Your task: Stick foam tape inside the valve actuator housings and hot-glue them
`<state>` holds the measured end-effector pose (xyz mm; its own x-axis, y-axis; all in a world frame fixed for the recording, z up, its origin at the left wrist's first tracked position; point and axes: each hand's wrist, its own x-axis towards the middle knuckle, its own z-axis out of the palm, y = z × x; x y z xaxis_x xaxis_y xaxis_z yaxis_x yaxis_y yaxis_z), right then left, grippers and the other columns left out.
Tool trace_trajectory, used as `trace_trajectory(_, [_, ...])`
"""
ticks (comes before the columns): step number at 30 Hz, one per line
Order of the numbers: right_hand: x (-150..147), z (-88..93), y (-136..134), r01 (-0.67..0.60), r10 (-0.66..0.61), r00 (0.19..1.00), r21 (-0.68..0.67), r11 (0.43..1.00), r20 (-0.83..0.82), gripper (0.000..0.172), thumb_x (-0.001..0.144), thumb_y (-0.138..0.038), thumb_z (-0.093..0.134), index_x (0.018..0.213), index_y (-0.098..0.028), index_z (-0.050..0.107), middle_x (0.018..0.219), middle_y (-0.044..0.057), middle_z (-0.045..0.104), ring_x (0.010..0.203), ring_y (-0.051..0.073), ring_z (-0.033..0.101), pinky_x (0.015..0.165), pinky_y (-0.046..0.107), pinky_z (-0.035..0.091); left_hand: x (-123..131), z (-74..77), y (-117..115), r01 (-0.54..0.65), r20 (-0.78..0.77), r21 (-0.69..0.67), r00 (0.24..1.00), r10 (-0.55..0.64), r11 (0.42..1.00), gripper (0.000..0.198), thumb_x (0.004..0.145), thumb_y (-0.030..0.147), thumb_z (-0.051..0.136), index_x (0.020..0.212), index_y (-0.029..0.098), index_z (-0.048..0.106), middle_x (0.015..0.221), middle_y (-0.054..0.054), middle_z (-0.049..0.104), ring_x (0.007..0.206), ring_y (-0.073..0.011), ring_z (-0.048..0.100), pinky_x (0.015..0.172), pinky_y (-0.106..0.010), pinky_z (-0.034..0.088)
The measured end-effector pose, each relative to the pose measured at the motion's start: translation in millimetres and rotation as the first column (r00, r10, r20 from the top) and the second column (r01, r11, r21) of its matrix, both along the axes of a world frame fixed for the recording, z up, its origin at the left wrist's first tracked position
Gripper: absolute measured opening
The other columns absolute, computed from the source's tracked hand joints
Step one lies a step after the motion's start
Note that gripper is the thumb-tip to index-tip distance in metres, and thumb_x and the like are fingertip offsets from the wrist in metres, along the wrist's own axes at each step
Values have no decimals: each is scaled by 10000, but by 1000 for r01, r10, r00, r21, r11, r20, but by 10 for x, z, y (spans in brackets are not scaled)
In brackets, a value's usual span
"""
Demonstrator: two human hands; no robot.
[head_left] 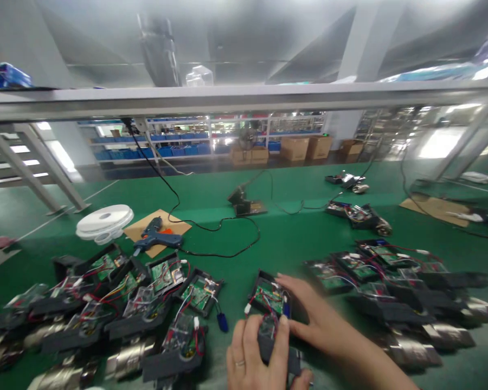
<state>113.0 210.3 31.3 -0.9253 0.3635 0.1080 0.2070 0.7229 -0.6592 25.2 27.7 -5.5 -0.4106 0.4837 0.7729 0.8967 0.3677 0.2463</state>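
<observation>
"Where is the work found?"

"Near the front edge of the green-topped table (236, 279), slightly right of its middle. An open black plastic tray with a green circuit board (265, 295) is laid directly beyond a dark plastic body (267, 344)."

"How is the grip recorded?"

"The body is clamped between the fingers of the left hand (256, 352). The tray's right side is met by the right hand (309, 311), beside a small blue cylinder (286, 307); whether anything is pinched there cannot be told."

"And the governing relation?"

"The long axis of tray and body is judged to run from the front edge toward the far edge. The tray is placed beyond the left hand's grip; it is approached more closely by the right hand."
</observation>
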Motion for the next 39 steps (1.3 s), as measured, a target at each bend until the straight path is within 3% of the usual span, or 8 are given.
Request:
trace_trajectory(4, [-11, -152, 139, 62, -62, 998, 35, 997, 4, 611, 930, -581, 572, 1429, -232, 515, 1596, 147, 333, 1486, 337, 293, 1196, 592, 296, 53, 93, 144, -14, 32, 16, 999, 13, 1000, 729, 691, 805, 688, 1311, 431, 601, 1290, -79, 561, 1148, -322, 528, 841, -424, 429])
trace_trajectory(8, [98, -91, 156, 138, -133, 989, 97, 986, -63, 616, 911, -607, 563, 1400, -233, 550, 1596, 142, 336, 1480, 384, 292, 1167, 677, 296, -123, 209, -118, -43, -144, 65, 988, 52, 997, 702, 778, 865, 499, 1349, 461, 559, 1412, -82, 487, 1275, -320, 487, 925, -440, 411])
trace_trajectory(14, [264, 145, -695, 411, -264, 843, 244, 879, -469, 300, 966, -395, 519, 1212, -290, 656, 1382, 91, 588, 1259, 334, 574, 1059, 568, 512, -680, 264, -896, -195, -109, -64, 976, 188, 979, 550, 860, 615, 634, 1351, 375, 577, 1474, -178, 408, 1309, -441, 450, 963, -593, 394])
trace_trajectory(17, [29, 175, -1232, 208, -40, 904, 356, 911, -425, 259, 960, -322, 536, 1143, -280, 715, 1301, 70, 657, 1208, 304, 619, 1032, 447, 559, -765, 250, -982, -201, -105, -145, 977, 187, 969, 430, 877, 525, 650, 1257, 321, 650, 1478, -189, 428, 1322, -446, 446, 971, -620, 391])
trace_trajectory(20, [-318, 240, -1495, 164, 39, 917, 465, 870, -397, 311, 982, -253, 479, 1204, -225, 695, 1371, 76, 619, 1282, 285, 568, 1041, 427, 555, -756, 218, -944, -210, -127, -141, 973, 193, 967, 303, 884, 409, 674, 1174, 322, 686, 1447, -170, 480, 1361, -430, 416, 1034, -683, 327])
trace_trajectory(25, [-760, 545, -1450, 67, -50, 998, 565, 822, -45, 469, 932, -90, 418, 1358, -133, 609, 1450, 94, 559, 1386, 298, 452, 1156, 478, 433, -772, 144, -965, -144, -38, -72, 989, 142, 987, 216, 853, 321, 712, 1068, 349, 711, 1441, -139, 493, 1389, -413, 399, 1063, -691, 306])
trace_trajectory(30, [-1139, 796, -1311, -126, -67, 956, 603, 788, 287, 413, 871, -53, 523, 1244, -129, 684, 1395, 125, 604, 1374, 375, 443, 1130, 564, 386, -786, 59, -1103, -85, 25, -8, 996, 85, 996, 180, 849, 263, 665, 1005, 338, 713, 1372, -142, 544, 1354, -393, 450, 1015, -620, 373])
trace_trajectory(39, [-1346, 652, -1375, -308, 19, 908, 636, 708, 419, 187, 903, -145, 614, 986, -163, 781, 1096, 164, 710, 1238, 372, 523, 1060, 585, 392, -963, 28, -1388, 29, -47, -10, 998, -29, 1000, 237, 828, 261, 695, 1051, 342, 711, 1417, -143, 454, 1358, -371, 426, 1020, -608, 412])
